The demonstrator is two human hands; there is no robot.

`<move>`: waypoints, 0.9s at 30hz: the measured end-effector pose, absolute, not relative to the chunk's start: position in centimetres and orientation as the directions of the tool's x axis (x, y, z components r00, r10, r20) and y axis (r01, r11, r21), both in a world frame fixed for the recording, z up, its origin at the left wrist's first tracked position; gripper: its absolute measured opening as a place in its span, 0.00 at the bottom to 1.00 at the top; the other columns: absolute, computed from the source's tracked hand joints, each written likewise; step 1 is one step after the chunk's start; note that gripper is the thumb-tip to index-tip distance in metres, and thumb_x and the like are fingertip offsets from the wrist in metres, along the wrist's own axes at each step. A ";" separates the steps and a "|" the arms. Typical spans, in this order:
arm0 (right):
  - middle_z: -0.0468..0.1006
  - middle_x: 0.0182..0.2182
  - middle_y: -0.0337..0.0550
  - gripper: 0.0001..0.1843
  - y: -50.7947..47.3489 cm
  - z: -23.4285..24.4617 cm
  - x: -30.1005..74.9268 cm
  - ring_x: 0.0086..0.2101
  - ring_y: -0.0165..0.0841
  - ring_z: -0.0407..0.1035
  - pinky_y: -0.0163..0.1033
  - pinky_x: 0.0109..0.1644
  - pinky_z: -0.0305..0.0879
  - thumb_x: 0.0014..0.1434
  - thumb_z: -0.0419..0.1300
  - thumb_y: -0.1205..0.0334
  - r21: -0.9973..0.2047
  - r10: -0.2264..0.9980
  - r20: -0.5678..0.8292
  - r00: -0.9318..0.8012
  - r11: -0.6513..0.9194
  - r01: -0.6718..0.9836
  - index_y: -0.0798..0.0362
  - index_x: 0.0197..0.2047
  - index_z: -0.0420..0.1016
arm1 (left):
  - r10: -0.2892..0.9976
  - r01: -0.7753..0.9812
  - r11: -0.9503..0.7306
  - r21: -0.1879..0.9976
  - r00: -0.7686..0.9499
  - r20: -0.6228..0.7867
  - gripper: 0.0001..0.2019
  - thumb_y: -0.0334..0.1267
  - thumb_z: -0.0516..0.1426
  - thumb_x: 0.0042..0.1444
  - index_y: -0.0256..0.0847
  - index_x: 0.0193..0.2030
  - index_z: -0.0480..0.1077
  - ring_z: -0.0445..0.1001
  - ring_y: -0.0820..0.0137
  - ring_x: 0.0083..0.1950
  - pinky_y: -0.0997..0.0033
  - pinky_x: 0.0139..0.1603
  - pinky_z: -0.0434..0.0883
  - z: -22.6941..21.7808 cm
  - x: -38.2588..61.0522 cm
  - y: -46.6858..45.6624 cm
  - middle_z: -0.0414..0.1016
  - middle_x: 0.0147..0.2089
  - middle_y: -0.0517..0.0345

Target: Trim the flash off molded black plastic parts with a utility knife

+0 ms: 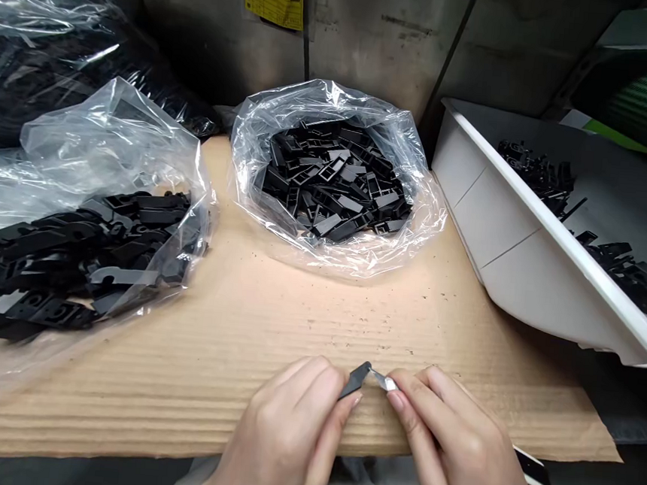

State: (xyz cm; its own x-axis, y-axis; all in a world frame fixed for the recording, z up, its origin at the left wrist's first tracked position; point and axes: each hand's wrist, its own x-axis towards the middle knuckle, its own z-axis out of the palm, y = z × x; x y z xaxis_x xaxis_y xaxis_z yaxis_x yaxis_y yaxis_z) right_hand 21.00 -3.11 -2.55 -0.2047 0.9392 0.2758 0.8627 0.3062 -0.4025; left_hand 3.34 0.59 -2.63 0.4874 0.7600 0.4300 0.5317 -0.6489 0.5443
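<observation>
My left hand [290, 428] is closed around a small black plastic part [355, 381], whose tip sticks out past my fingers. My right hand [453, 442] grips a small knife: its silver blade [384, 381] touches the tip of the part and its black handle end [533, 469] shows behind my wrist. Both hands hover over the near edge of a sheet of brown cardboard [271, 321].
An open clear bag of small black parts [334, 179] sits at the back centre. Another clear bag of larger black parts [86, 237] lies at the left. A tilted white tray [533, 238] with black parts stands at the right. More bagged parts [45, 60] are piled far left.
</observation>
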 end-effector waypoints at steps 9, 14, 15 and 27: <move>0.67 0.22 0.37 0.11 -2.8 -2.2 20.9 0.24 0.30 0.65 0.33 0.25 0.56 0.61 0.46 0.65 -0.441 0.954 0.216 -0.207 0.285 0.851 0.50 0.30 0.66 | 0.734 0.532 -0.679 0.506 0.513 0.446 0.05 0.26 0.49 0.57 0.38 0.31 0.62 0.65 0.69 0.24 0.72 0.23 0.64 -2.8 3.4 0.7 0.65 0.24 0.59; 0.67 0.22 0.37 0.12 -2.5 -2.0 20.9 0.23 0.30 0.64 0.33 0.25 0.56 0.61 0.46 0.65 -0.451 0.958 0.189 -0.214 0.278 0.848 0.50 0.28 0.65 | 0.721 0.525 -0.693 0.494 0.517 0.461 0.06 0.25 0.49 0.56 0.37 0.32 0.62 0.65 0.70 0.23 0.71 0.23 0.64 -2.8 3.3 0.7 0.65 0.24 0.59; 0.67 0.22 0.36 0.12 -2.4 -2.0 20.9 0.23 0.30 0.64 0.33 0.25 0.56 0.61 0.46 0.65 -0.451 0.960 0.176 -0.219 0.276 0.849 0.50 0.28 0.64 | 0.717 0.524 -0.697 0.489 0.517 0.468 0.06 0.25 0.49 0.56 0.37 0.32 0.62 0.65 0.70 0.23 0.71 0.24 0.64 -2.8 3.3 0.7 0.65 0.24 0.59; 0.69 0.22 0.35 0.13 -2.2 -1.2 20.2 0.24 0.30 0.66 0.34 0.26 0.54 0.61 0.45 0.64 -0.434 0.986 0.091 -0.140 0.166 0.886 0.49 0.28 0.66 | 0.677 0.488 -0.736 0.469 0.541 0.499 0.06 0.23 0.49 0.56 0.36 0.32 0.63 0.65 0.70 0.25 0.72 0.25 0.65 -3.1 3.4 0.7 0.66 0.24 0.58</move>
